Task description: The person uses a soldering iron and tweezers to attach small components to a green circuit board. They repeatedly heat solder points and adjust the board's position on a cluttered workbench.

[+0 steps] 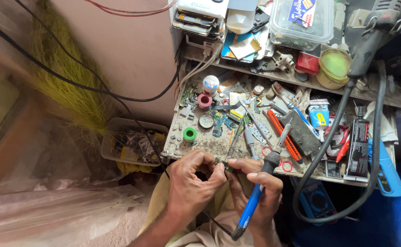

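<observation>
My left hand [192, 183] pinches a small green circuit board [224, 164] at the near edge of the cluttered workbench [209, 145]. Beside it, my right hand [257, 190] touches the same board with its fingertips and grips a blue-handled soldering iron [255, 197]. The iron's black collar and metal tip [280, 142] point up and away over the bench. Its cord trails down toward my lap. Thin tweezers [236, 137] lie just beyond the board.
Solder spools [190, 134], small board pieces, a red-handled cutter [284, 137], glue tubes [358, 148], a blue tool [386, 171] and a thick black cable [335, 132] crowd the bench. A clear lidded box [301, 20] and stacked phones [199, 20] sit on the shelf. A plastic bin [132, 142] stands left.
</observation>
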